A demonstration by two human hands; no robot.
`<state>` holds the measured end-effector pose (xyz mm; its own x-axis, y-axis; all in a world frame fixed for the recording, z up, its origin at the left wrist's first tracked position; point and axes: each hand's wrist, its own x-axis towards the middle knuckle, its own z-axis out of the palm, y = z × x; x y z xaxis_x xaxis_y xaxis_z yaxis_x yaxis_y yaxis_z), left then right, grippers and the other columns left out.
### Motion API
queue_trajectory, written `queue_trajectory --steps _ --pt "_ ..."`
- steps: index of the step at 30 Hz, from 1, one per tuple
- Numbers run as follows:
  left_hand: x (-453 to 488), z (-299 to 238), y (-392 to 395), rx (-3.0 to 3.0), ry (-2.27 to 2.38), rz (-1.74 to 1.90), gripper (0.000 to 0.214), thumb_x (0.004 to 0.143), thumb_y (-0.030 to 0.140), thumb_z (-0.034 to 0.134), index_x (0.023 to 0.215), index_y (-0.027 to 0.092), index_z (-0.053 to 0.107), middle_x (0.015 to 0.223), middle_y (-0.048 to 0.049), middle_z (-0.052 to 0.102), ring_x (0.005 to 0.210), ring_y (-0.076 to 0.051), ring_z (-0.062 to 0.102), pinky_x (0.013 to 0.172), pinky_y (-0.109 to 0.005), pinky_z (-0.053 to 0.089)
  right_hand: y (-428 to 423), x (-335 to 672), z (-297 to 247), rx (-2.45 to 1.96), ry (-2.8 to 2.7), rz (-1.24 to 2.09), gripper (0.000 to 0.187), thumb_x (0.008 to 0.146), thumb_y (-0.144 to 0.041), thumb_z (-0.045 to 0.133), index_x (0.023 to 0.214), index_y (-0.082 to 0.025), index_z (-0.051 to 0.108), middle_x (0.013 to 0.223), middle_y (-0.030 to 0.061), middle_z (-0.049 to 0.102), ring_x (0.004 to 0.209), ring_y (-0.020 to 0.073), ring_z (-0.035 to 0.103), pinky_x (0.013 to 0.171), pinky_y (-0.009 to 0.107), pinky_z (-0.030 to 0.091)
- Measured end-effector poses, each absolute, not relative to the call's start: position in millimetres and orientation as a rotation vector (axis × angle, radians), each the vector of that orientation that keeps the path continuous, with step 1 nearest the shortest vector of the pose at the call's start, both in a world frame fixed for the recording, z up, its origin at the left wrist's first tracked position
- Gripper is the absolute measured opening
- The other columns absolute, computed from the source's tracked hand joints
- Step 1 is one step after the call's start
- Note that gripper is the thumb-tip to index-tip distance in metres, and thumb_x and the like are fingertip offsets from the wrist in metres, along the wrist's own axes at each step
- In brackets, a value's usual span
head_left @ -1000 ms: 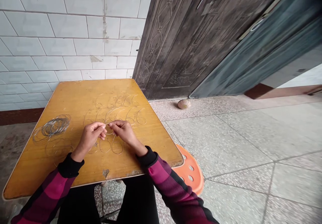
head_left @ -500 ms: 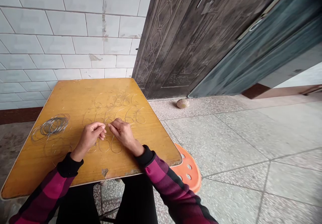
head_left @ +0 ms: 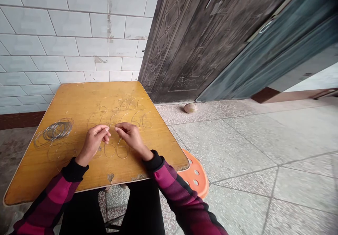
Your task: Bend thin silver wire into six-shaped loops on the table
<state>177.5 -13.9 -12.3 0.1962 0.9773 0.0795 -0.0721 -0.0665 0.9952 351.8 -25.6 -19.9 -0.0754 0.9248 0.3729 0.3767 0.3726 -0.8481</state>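
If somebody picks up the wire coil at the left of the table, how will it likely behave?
The wire coil is probably light for its size, being only thin, gapped loops. It may feel springy rather than floppy, since its strands hold their curves. Its loose outer loops could spread or snag when lifted.

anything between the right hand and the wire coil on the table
Yes: in this view, the left hand is directly between the right hand and the wire coil, at the left of the table.

A yellow table (head_left: 79,97) carries a wire coil (head_left: 58,131) and bent loops (head_left: 121,158), probably wire.
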Motion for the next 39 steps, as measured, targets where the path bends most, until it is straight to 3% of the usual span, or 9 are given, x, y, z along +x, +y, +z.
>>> queue_trajectory --steps 4,10,15,23,29,39 --pt "178.1 -9.8 -15.0 1.256 0.966 1.164 0.021 0.077 0.035 0.065 0.078 0.014 0.062 0.065 -0.0004 0.064 0.049 -0.010 0.055 0.046 -0.022 0.046 -35.1 354.8 -16.8 -1.137 -1.357 1.089 0.035 0.079 -0.050 0.063 0.086 -0.016 0.065 0.060 -0.0014 0.059 0.046 0.0098 0.053 0.048 0.023 0.046" --pt "183.6 -11.4 -24.7 1.334 0.921 1.078 0.024 0.079 0.037 0.063 0.081 0.014 0.062 0.069 -0.0016 0.066 0.050 -0.010 0.057 0.048 -0.023 0.048 -61.6 352.7 -15.5 -1.098 -1.177 1.244 0.035 0.077 -0.050 0.065 0.073 -0.016 0.060 0.056 -0.0019 0.060 0.047 0.0094 0.057 0.048 0.022 0.048" --pt "185.2 -13.5 -28.3 1.319 0.887 1.014 0.029 0.077 0.039 0.065 0.093 0.014 0.062 0.083 -0.0044 0.069 0.055 -0.011 0.061 0.052 -0.025 0.051 -75.5 391.4 -15.2 -1.208 -1.104 1.165 0.033 0.074 -0.047 0.068 0.073 -0.015 0.060 0.054 -0.0021 0.061 0.045 0.0090 0.056 0.047 0.021 0.047" --pt "182.3 -10.7 -27.3 1.302 0.893 1.008 0.028 0.073 0.036 0.068 0.089 0.014 0.063 0.080 -0.0039 0.068 0.055 -0.011 0.060 0.051 -0.025 0.051 -93.4 476.9 -25.9 -1.606 -1.160 1.088 0.023 0.073 -0.036 0.066 0.066 -0.015 0.059 0.051 -0.0016 0.061 0.043 0.0083 0.055 0.045 0.020 0.045" --pt "182.3 -4.9 -23.9 1.341 0.872 1.027 0.023 0.073 0.035 0.068 0.081 0.013 0.065 0.076 -0.0042 0.068 0.055 -0.011 0.059 0.051 -0.024 0.050 -102.1 471.2 -34.0 -1.762 -1.278 1.111 0.020 0.079 -0.025 0.059 0.062 -0.016 0.059 0.051 -0.0001 0.063 0.045 0.0091 0.057 0.046 0.019 0.046" --pt "150.5 13.0 -37.8 1.354 0.888 1.117 0.021 0.075 0.033 0.069 0.083 0.014 0.066 0.076 -0.0037 0.068 0.057 -0.012 0.060 0.053 -0.025 0.051 -98.4 468.1 -35.5 -1.936 -1.378 0.960 0.021 0.079 -0.016 0.054 0.058 -0.017 0.057 0.050 0.0004 0.063 0.042 0.0104 0.057 0.044 0.019 0.046"
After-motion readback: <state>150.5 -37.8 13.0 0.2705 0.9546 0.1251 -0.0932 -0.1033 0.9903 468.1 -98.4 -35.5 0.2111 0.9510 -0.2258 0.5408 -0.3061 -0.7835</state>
